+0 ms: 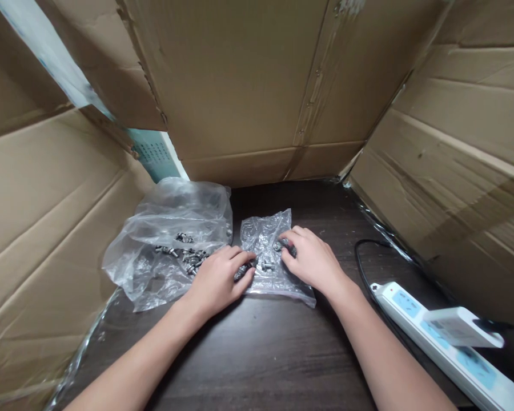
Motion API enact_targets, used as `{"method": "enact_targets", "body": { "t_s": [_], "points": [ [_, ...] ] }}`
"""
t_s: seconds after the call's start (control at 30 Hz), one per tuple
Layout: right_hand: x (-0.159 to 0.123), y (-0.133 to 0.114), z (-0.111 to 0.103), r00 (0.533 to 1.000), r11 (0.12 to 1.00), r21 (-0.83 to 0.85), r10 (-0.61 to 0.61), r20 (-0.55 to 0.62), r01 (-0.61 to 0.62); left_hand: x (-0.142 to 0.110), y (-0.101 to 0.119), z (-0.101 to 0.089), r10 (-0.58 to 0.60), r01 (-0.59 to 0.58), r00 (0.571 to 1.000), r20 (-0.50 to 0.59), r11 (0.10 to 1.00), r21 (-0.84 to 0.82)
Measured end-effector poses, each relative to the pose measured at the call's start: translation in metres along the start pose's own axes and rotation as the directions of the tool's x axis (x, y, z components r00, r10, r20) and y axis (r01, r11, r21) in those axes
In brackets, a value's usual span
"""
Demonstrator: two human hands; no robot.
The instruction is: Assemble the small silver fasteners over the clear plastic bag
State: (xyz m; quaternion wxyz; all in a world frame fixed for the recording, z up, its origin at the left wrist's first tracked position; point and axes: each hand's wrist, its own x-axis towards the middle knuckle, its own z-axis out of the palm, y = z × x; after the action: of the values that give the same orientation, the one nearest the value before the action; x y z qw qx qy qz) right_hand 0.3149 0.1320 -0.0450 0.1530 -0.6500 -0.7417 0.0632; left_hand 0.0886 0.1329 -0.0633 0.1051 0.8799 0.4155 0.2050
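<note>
In the head view, your left hand curls its grip around small metal hardware at the smaller clear bag on the table. Your right hand pinches a screw over that bag; another screw lies between them.

One head view: worn on your head, facing forward and down over your hands, both forearms within frame.
</note>
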Motion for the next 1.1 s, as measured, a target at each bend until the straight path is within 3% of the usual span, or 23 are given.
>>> {"method": "enact_targets", "body": {
  "t_s": [0.53,0.8,1.1],
  "points": [
    [0.002,-0.005,0.006,0.993,0.992,0.047,-0.12,0.005,0.119,0.001,-0.001,0.001,0.076,-0.093,0.988,-0.135,0.988,-0.122],
    [-0.006,-0.02,0.004,0.982,0.898,0.396,-0.175,-0.075,0.19,0.0,0.0,0.0,0.074,-0.121,0.972,-0.221,0.97,-0.209],
    [-0.011,-0.031,0.0,0.986,0.772,0.626,-0.164,0.03,0.109,0.001,0.0,0.0,0.095,-0.146,0.973,-0.211,0.96,-0.239]
  ]
}}
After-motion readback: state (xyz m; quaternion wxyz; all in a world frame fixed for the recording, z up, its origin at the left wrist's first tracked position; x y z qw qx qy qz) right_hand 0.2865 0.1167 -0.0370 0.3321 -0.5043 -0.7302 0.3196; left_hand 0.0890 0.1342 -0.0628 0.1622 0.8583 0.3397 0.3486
